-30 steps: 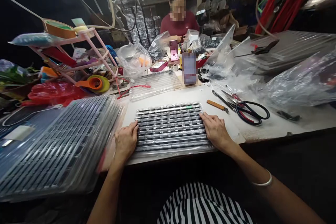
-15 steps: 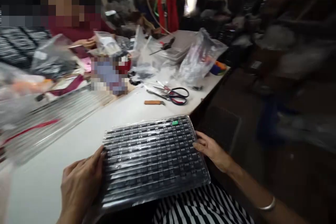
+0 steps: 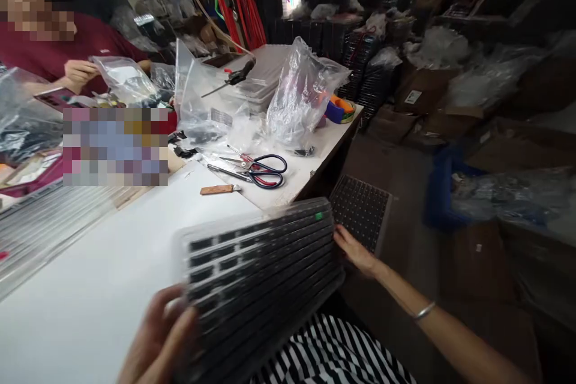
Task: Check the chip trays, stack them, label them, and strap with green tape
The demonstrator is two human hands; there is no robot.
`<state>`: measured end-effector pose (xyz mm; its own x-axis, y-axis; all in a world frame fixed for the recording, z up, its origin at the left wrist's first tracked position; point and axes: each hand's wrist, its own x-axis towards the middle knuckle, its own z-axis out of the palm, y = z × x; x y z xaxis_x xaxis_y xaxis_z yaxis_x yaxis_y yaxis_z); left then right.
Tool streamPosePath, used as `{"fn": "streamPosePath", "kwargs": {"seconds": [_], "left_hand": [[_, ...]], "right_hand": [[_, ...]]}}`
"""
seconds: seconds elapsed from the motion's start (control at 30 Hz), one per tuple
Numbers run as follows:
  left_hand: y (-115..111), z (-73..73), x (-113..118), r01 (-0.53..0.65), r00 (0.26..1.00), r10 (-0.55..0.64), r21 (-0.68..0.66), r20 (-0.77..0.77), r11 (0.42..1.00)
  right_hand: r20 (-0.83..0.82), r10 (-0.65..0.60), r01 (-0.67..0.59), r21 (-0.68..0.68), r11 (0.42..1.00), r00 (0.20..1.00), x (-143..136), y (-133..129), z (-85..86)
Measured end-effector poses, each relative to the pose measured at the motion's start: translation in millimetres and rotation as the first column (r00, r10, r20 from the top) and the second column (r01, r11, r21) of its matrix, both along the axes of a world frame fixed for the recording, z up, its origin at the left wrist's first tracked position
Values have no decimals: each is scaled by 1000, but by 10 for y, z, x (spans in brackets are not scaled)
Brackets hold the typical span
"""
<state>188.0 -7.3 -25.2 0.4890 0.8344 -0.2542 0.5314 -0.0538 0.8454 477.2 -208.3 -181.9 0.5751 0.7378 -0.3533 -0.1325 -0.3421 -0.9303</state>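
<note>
A clear plastic tray [image 3: 265,270] with rows of dark pieces and a small green label near its upper right corner is held above my lap, tilted and partly blurred. My left hand [image 3: 164,333] grips its lower left edge, fingers smeared by motion. At the right edge, my right hand [image 3: 357,253] pinches the tray, a silver bangle on that wrist. Beyond the tray, scissors [image 3: 267,171] and an orange-brown cutter [image 3: 219,189] lie on the white table [image 3: 112,252].
Another dark tray [image 3: 360,207] sits low at the right. Plastic bags [image 3: 299,96], tape rolls [image 3: 339,109] and stacked clear lids stand at the table's far end. A person in maroon [image 3: 99,42] sits across, holding a bag. Boxes and a blue crate [image 3: 438,192] are on the right.
The view has turned right, bringing the low dark tray into sight. The held tray has tilted, its left side lower and nearer. Both hands still hold it.
</note>
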Motion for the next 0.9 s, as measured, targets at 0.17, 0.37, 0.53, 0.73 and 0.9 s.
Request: {"fn": "streamPosePath", "kwargs": {"seconds": [0.17,0.37,0.53,0.73,0.9], "left_hand": [[-617,-649,929,261,958,-150,-529,244,807],[-1127,-1846,1891,173,975,4,-767,222,618],[-1318,-2234,2337,83,992,34,-815,124,574],[-1114,-2310,2310,55,998,-44,-832,37,552],[-814,-2312,2328,-5,999,35,-745,24,667]], "right_hand": [[213,-61,107,-209,972,975,1114,-284,-125],[459,-59,298,-468,832,886,2168,-219,-73],[605,-2,418,-548,725,796,2340,0,-294],[655,-12,463,-522,716,756,2491,-118,-587],[672,-230,616,-416,669,704,2588,-502,-893]]}}
